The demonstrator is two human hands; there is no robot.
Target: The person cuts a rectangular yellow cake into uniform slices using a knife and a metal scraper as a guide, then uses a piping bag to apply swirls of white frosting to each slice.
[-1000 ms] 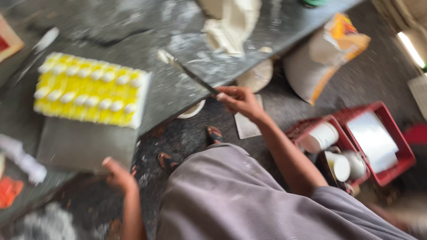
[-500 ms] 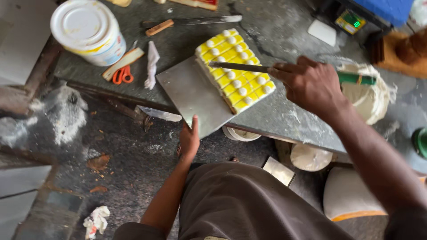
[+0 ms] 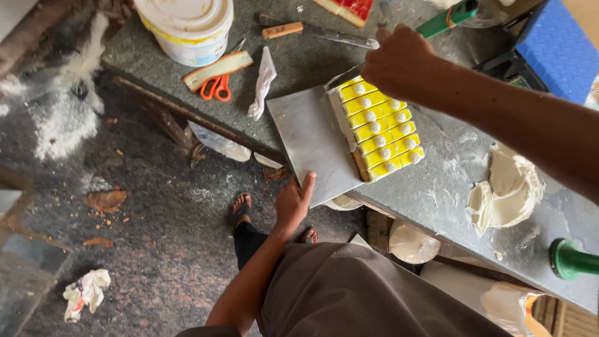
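Yellow cake (image 3: 379, 128), cut into slices each topped with a white dot of cream, sits on the far end of a flat metal tray (image 3: 312, 140) that overhangs the near edge of the grey stone surface (image 3: 437, 187). From the head camera, the only view I have, the cake's long axis runs diagonally, from upper left near the right hand down to lower right.

My right hand (image 3: 399, 62) is closed around what looks like a knife (image 3: 342, 78) (only a sliver of blade shows under the fist), and it rests right at the cake's upper end, so it is the nearer hand to the cake. My left hand (image 3: 294, 203) grips the tray's overhanging near corner, fingers curled on its edge, well apart from the cake, which lies up and to the right of it.

Elsewhere on the surface: a white bucket (image 3: 186, 28), orange-handled scissors (image 3: 215, 87) just beside a slice of cake (image 3: 218, 67), a crumpled white paper (image 3: 262, 81), a wooden-handled knife (image 3: 318, 32), a lump of white cream (image 3: 508, 193), and a green handle (image 3: 571, 259) at the right edge.

Below is a dark speckled floor (image 3: 143, 237) with white powder smears, crumbs and a crumpled wrapper (image 3: 86, 292). My sandalled foot (image 3: 240, 207) shows under the tray.
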